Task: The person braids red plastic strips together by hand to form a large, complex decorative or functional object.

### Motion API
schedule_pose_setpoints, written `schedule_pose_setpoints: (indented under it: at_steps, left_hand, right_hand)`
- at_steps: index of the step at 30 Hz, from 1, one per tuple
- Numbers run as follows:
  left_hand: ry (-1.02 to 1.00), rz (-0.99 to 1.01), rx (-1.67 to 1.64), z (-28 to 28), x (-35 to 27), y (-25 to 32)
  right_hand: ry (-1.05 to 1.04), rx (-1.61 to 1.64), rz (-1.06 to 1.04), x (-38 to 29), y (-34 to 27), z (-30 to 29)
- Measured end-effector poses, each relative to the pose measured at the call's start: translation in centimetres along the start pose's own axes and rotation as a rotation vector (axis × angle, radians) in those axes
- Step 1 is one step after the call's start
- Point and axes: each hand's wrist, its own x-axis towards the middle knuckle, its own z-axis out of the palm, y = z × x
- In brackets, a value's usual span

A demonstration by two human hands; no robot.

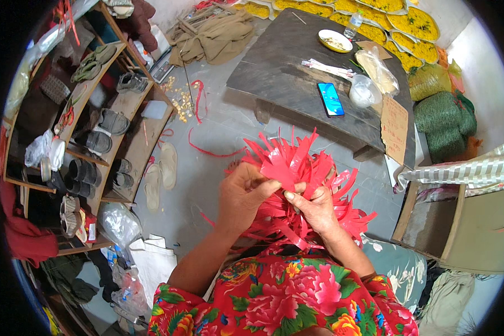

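Note:
A bushy bundle of glossy red plastic strips (355,218) rests at my lap, its ends sticking out on all sides. My left hand (241,199) pinches a wide red strip (280,170) between thumb and fingers, over the bundle's left part. Close beside it, thumb tips nearly meeting, my right hand (317,206) grips the same red material at the bundle's middle. The fingers and strips hide exactly how the pieces join there. Below the bundle lies the red floral cloth (273,290) covering my body.
Ahead stands a low dark table (273,63) with a phone (331,99), a bowl (335,41), plastic bags (364,91) and written-on cardboard (394,130). A wooden shoe rack (130,98) is at left. Pale slippers (168,166) and a loose red strip (214,154) lie on the floor.

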Motion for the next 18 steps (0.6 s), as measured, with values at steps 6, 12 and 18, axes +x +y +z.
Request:
schedule_pose_setpoints:
  at_steps: [6,12,18]
  left_hand:
    - [-0.071,-0.012,0.076,-2.1,0.9,-1.4]
    - [-0.112,0.282,0.119,-3.0,1.0,-3.1]
    - [-0.012,-0.098,-0.402,-8.2,-2.5,-3.3]
  right_hand:
    - [-0.091,-0.332,-0.269,1.9,-1.4,0.6]
    - [0.004,0.221,0.072,3.0,-2.1,2.1]
    - [0.144,0.708,0.157,3.1,0.6,-2.6]
